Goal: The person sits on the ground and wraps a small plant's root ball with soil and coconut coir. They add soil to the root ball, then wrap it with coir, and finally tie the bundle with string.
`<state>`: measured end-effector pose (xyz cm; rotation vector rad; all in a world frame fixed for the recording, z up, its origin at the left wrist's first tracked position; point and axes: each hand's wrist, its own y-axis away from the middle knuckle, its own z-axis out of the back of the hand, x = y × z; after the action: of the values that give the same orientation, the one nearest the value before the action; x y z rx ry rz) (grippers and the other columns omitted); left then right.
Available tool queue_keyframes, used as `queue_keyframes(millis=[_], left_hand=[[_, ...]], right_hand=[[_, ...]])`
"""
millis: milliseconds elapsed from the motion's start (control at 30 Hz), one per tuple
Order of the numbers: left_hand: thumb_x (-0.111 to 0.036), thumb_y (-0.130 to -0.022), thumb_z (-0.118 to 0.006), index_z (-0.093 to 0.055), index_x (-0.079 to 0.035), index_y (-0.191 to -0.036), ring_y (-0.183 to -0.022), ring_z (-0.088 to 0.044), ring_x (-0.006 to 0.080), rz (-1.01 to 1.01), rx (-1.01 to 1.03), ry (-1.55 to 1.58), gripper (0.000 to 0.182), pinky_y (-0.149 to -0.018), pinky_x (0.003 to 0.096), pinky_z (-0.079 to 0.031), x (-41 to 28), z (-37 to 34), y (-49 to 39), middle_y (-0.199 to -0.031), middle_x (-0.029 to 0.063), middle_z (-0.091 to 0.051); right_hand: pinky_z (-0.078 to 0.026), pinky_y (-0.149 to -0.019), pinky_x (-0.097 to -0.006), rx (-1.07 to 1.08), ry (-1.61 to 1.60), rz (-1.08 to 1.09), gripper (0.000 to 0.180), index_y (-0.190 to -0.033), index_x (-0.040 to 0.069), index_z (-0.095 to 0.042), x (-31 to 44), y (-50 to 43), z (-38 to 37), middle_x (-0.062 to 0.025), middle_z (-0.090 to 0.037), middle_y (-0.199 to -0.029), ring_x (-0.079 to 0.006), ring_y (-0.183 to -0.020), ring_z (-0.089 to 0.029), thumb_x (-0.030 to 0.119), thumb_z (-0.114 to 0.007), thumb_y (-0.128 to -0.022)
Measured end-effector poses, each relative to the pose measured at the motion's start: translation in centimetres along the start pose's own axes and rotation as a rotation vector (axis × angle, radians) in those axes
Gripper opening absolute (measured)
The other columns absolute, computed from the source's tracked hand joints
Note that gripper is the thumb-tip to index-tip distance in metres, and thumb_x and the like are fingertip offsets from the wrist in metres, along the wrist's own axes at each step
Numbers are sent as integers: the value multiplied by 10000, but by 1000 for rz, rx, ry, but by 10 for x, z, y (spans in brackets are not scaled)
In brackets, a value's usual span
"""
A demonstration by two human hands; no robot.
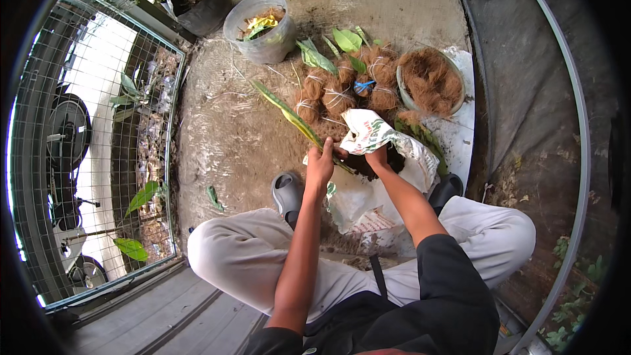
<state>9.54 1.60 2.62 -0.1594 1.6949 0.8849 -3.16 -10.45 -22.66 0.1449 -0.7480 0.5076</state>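
My left hand (321, 162) grips a long, yellow-edged snake plant leaf (288, 112) near its lower end, and the leaf slants up to the left. My right hand (376, 157) reaches into the mouth of a white printed plastic sack (416, 150), where its fingers are hidden. Dark soil (362, 165) shows in the sack's opening, around that hand and just right of the left one. The sack lies crumpled between my feet and bears writing. Beyond it sit several coconut-fibre balls (337, 101) tied with white string, one with a blue tie (364, 87).
A round tub (461, 71) of loose coconut fibre stands at the right. Cut green leaves (346, 39) lie behind the balls. Further left is a translucent bucket (266, 49) holding fibre and leaves. A wire-mesh fence (103, 133) edges the left, dark netting (522, 84) the right.
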Motion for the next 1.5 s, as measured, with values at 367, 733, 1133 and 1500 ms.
queue_keyframes(millis=[367, 733, 1133, 1500], left_hand=[[-286, -1010, -454, -604, -14, -1063, -654, -573, 137, -71, -48, -92, 315, -598, 281, -460, 48, -11, -31, -794, 28, -563], [-503, -996, -275, -438, -89, -941, -560, -435, 124, 109, -34, 115, 448, -507, 273, -378, 64, -45, -17, -718, 21, -453], [-221, -1014, -407, -489, 33, -1223, -852, -629, 184, 7, 272, 138, 339, -733, 340, -551, 64, -56, -13, -1065, 83, -659], [-232, -1000, -465, -539, 2, -1209, -921, -594, 134, -6, 399, 11, 323, -805, 285, -492, 72, -53, -21, -1077, 63, -640]], right_hand=[[-502, -868, -505, 283, -1608, -1052, 428, -1228, 127, -554, -6, 22, 73, -82, -606, -1172, -260, -1037, -599, 441, -406, -977], [-493, -878, -433, 113, -2110, -882, 280, -1056, 142, -638, 24, 82, 69, -62, -670, -944, -232, -916, -627, 381, -553, -935], [-525, -813, -487, 155, -1905, -931, 300, -1038, 120, -628, 63, 86, 107, -76, -672, -928, -241, -861, -642, 388, -548, -930], [-585, -710, -384, 330, -1851, -818, 295, -1106, 77, -603, 87, 83, 132, -97, -673, -974, -237, -839, -670, 305, -474, -970]])
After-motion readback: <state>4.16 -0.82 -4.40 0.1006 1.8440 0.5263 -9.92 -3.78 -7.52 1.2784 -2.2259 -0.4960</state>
